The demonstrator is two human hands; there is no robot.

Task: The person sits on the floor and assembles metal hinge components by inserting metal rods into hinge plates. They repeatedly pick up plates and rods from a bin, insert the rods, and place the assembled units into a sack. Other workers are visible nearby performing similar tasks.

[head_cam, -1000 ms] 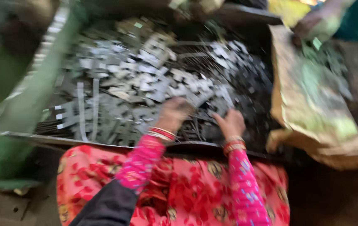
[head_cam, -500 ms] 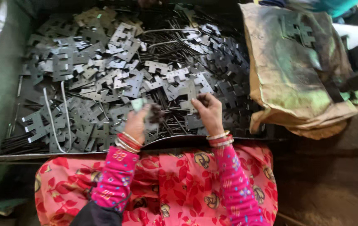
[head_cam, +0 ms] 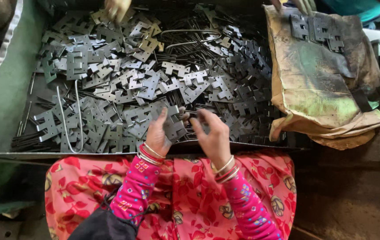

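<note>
At the near rim of the tray: left hand (head_cam: 158, 135) pinches a grey stamped notched metal hinge plate (head_cam: 174, 126) between thumb and fingers.
Right hand: right hand (head_cam: 214, 135) hovers just beside it, fingers curled; whether it grips anything, I cannot tell.
Pile: loose grey notched plates (head_cam: 123, 80) and thin dark metal pins (head_cam: 207, 53) fill the dark metal tray (head_cam: 3, 106).
Risk, cuts: sharp stamped edges could nick bare fingers.
Risk, drop: a light pinch may let the plate slip back into the pile.
Risk, snag: bent wire loops (head_cam: 67, 115) could catch bangles (head_cam: 147, 155).
</note>
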